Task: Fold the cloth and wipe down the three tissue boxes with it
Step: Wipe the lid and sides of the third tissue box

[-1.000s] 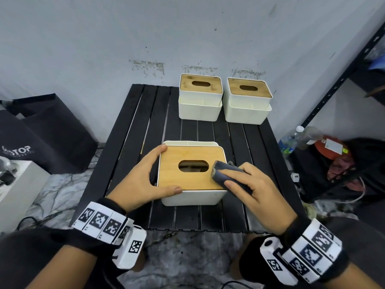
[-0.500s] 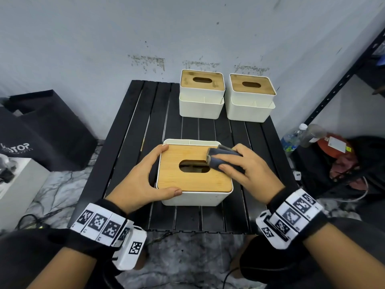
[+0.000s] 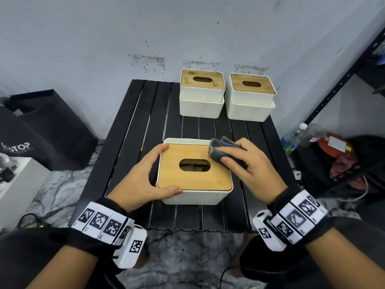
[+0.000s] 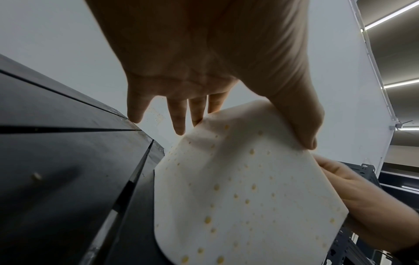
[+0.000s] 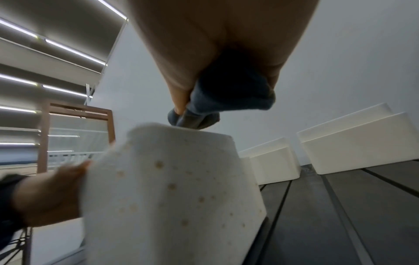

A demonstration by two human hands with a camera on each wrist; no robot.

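The near tissue box (image 3: 194,174) sits toward the 6 o'clock edge of the slatted black worktop (image 3: 133,130), and the left hand (image 3: 139,180) steadies it from 9 o'clock: its thumb lies curled along the front lip and the other fingers reach round the far-left corner, so the hand is closed about the box, not lying flat on it. The right hand (image 3: 248,165) holds the folded dark cloth (image 3: 221,150) bunched under its fingers, pressing it on the bamboo lid at the far-right corner, about 1 o'clock from the lid's oval slot (image 3: 194,167). The right-wrist view shows the wad pinched between thumb and fingers, with loose folds hanging past the box edge. The main risk, as I judge it, is that a stroke pushed outward from this corner runs off the lid, so the cloth drops beside the box or comes unfolded. A stroke dragged back toward the slot could catch a loose layer in the opening and shift or lift the lid, if it is only seated. Pressing hard near one corner may also tip or slide the box toward 6 o'clock should the left hand's hold slacken. The white sides carry yellowish specks in both wrist views, so wiping the lid alone would leave them dirty. The other two tissue boxes (image 3: 202,94) (image 3: 251,99) stand side by side at 12 o'clock, well apart from both hands.
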